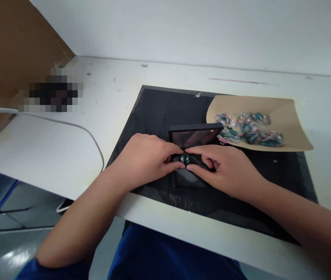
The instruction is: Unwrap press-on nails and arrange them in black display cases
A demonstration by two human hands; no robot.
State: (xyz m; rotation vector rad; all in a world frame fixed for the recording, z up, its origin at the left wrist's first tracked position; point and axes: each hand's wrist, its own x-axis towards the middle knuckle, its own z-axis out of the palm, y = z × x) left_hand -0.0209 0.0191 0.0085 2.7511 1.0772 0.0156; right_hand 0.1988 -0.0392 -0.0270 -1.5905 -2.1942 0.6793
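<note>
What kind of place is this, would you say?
Probably a small packing or craft workbench. A white table carries a black mat, a brown paper sheet heaped with glossy coloured stones, and a small open black box where both hands set dark beads.

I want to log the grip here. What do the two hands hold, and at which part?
Both the left hand and the right hand pinch small dark teal glossy beads between thumb and forefinger tips, over the open black box.
</note>
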